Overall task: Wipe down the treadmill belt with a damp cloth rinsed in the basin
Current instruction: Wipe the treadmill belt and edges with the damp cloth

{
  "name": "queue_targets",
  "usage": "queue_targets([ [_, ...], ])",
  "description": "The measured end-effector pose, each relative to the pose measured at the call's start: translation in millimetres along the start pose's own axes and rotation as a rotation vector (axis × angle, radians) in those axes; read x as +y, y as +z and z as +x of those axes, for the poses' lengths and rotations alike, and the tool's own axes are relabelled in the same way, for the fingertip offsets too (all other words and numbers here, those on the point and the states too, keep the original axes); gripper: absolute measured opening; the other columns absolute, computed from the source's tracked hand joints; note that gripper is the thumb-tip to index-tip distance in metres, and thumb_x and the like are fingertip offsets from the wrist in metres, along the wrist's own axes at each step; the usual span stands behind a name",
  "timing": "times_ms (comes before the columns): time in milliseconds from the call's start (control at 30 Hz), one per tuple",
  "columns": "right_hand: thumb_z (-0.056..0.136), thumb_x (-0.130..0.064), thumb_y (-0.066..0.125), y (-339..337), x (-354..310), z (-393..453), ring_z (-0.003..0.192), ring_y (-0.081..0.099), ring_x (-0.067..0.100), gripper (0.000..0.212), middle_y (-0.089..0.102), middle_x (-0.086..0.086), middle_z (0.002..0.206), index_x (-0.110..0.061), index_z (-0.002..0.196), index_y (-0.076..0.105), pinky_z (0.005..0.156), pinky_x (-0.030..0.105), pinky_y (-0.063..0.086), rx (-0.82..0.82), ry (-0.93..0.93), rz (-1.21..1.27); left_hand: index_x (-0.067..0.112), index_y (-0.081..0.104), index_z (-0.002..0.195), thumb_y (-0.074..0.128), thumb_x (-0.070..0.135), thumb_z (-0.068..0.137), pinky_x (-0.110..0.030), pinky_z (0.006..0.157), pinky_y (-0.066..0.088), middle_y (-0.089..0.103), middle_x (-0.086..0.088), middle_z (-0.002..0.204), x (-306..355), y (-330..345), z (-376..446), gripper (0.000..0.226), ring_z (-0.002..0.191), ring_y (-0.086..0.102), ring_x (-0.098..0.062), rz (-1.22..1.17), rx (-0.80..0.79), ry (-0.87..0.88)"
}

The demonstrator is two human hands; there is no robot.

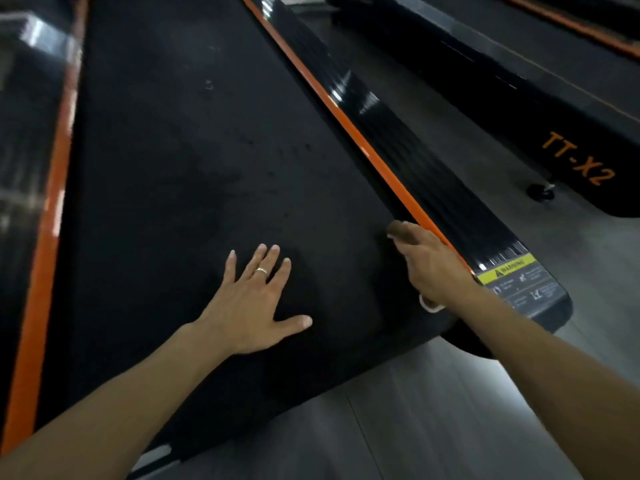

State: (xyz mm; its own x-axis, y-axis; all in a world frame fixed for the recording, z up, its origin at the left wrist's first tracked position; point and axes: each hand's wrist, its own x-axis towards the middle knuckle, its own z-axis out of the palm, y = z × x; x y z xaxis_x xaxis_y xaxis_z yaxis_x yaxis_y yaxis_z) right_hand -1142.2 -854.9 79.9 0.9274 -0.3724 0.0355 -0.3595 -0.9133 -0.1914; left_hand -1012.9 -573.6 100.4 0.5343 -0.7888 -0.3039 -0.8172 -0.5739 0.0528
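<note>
The black treadmill belt [180, 174] runs away from me, and its near end lies just under my arms. My left hand [254, 303] lies flat on the belt near that end, fingers spread, a ring on one finger. My right hand [427, 263] reaches to the belt's right edge beside the orange strip [349, 123]. Its fingers point forward and touch the belt, blurred at the tips. A small white loop [431, 306] shows under the right wrist. No cloth or basin is in view.
A glossy black side rail [415, 161] with a yellow warning label [509, 271] borders the belt on the right, and another orange-trimmed rail [45, 237] on the left. A second treadmill marked TT-X2 [575, 161] stands to the right across grey floor [433, 427].
</note>
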Motion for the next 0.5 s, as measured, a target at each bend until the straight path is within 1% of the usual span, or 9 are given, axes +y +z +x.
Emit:
queue_targets([
  [67,0.093,-0.006,0.039,9.8,-30.9,-3.0,0.14,0.031,0.033,0.043,0.031,0.017,0.153,-0.007,0.132,0.057,0.116,0.033,0.02,0.014,-0.023,0.042,0.015,-0.004,0.155,0.018,0.088,0.073,-0.054,0.117,-0.012,-0.016,-0.009,0.162,-1.2,1.1,-4.3,0.112,0.147,-0.021,-0.023,-0.031,-0.02,-0.073],
  [100,0.091,-0.009,0.034,18.9,-53.2,-6.8,0.138,0.035,0.036,0.044,0.037,0.021,0.148,-0.003,0.124,0.062,0.115,0.033,0.023,0.028,-0.068,0.044,0.015,-0.004,0.155,0.024,0.085,0.078,-0.054,0.118,-0.011,-0.016,-0.009,0.162,-1.6,2.7,-7.2,0.108,0.147,-0.021,-0.023,-0.048,-0.025,-0.109],
  [167,0.084,-0.016,0.027,30.7,-103.8,-18.0,0.13,0.045,0.039,0.051,0.047,0.025,0.14,0.001,0.111,0.068,0.114,0.037,0.031,0.024,-0.243,0.167,0.014,-0.004,0.155,0.031,0.081,0.081,-0.054,0.118,-0.01,-0.016,-0.009,0.162,-4.3,5.1,-14.7,0.106,0.147,-0.021,-0.024,-0.063,-0.023,-0.167],
  [233,0.086,-0.015,0.033,37.9,-141.2,-26.4,0.133,0.043,0.037,0.046,0.046,0.024,0.142,0.001,0.109,0.069,0.115,0.041,0.032,-0.049,-0.486,0.208,0.014,-0.003,0.155,0.035,0.081,0.08,-0.055,0.118,-0.009,-0.016,-0.009,0.162,-10.4,5.8,-22.5,0.108,0.148,-0.02,-0.024,-0.061,-0.032,-0.214],
  [300,0.089,-0.015,0.04,36.1,-141.5,-20.8,0.136,0.04,0.036,0.039,0.042,0.021,0.147,-0.003,0.113,0.068,0.115,0.044,0.03,-0.099,-0.648,0.156,0.014,-0.004,0.155,0.037,0.082,0.079,-0.055,0.118,-0.009,-0.016,-0.009,0.162,-19.1,5.0,-29.3,0.11,0.148,-0.02,-0.024,-0.05,-0.048,-0.253],
  [333,0.09,-0.013,0.043,38.6,-125.9,-11.2,0.135,0.041,0.034,0.038,0.044,0.018,0.146,-0.006,0.119,0.066,0.115,0.044,0.031,-0.07,-0.648,0.126,0.014,-0.005,0.155,0.037,0.082,0.079,-0.054,0.118,-0.009,-0.017,-0.009,0.162,-24.0,4.1,-32.6,0.111,0.147,-0.021,-0.024,-0.049,-0.054,-0.268],
  [367,0.091,-0.011,0.047,36.9,-105.0,-0.7,0.134,0.042,0.031,0.038,0.046,0.014,0.145,-0.01,0.127,0.061,0.114,0.045,0.032,-0.052,-0.58,0.12,0.014,-0.006,0.155,0.038,0.083,0.078,-0.054,0.118,-0.009,-0.017,-0.009,0.162,-29.2,3.7,-35.9,0.112,0.147,-0.021,-0.024,-0.056,-0.058,-0.285],
  [433,0.092,-0.008,0.049,30.4,-57.0,20.1,0.135,0.041,0.03,0.043,0.046,0.013,0.145,-0.013,0.134,0.056,0.113,0.049,0.033,-0.013,-0.352,0.183,0.014,-0.007,0.155,0.039,0.083,0.077,-0.054,0.118,-0.01,-0.018,-0.009,0.161,-38.3,4.6,-41.5,0.113,0.147,-0.022,-0.024,-0.077,-0.064,-0.315],
  [500,0.091,-0.001,0.046,19.6,-33.4,30.4,0.14,0.033,0.037,0.047,0.034,0.019,0.152,-0.011,0.136,0.053,0.113,0.049,0.033,-0.029,-0.15,0.126,0.015,-0.008,0.154,0.04,0.082,0.078,-0.054,0.118,-0.01,-0.018,-0.009,0.161,-44.6,7.0,-44.9,0.113,0.147,-0.022,-0.025,-0.091,-0.07,-0.34],
])
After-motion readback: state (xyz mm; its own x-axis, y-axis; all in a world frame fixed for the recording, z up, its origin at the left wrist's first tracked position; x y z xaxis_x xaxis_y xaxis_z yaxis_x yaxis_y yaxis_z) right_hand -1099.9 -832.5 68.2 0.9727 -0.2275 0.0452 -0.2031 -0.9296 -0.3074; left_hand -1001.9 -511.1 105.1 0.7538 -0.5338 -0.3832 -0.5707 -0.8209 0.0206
